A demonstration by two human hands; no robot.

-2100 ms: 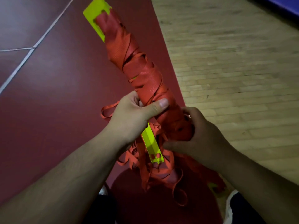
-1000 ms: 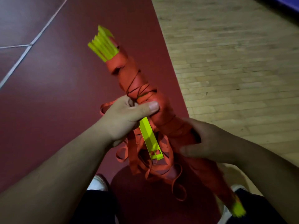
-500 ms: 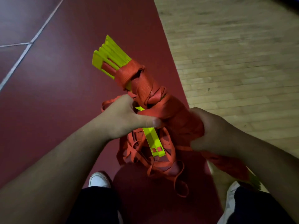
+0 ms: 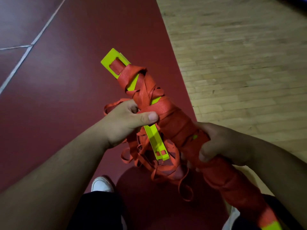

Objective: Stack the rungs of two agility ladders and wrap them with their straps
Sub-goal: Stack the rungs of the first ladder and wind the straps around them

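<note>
rung bundle [image 4: 167, 112], orange-strapped: lay diagonal, frame centre to lower right corner. left hand [image 4: 126, 125] gripped its middle, right hand [image 4: 222, 143] gripped lower. loose straps [image 4: 146, 163] dangled between. open maroon floor [image 4: 58, 97] at left.

Left grip [image 4: 126, 123] curled tight, thumb stretched rightward; right grip [image 4: 222, 143] lower, clenched, thumb pressing nearside

Counting two hands: left hand [image 4: 126, 120], right hand [image 4: 222, 143]. Counting one strap-wrapped rung bundle [image 4: 174, 123], one loose yellow rung [image 4: 156, 143], one orange strap tangle [image 4: 147, 161], one white shoe [image 4: 101, 184].
</note>
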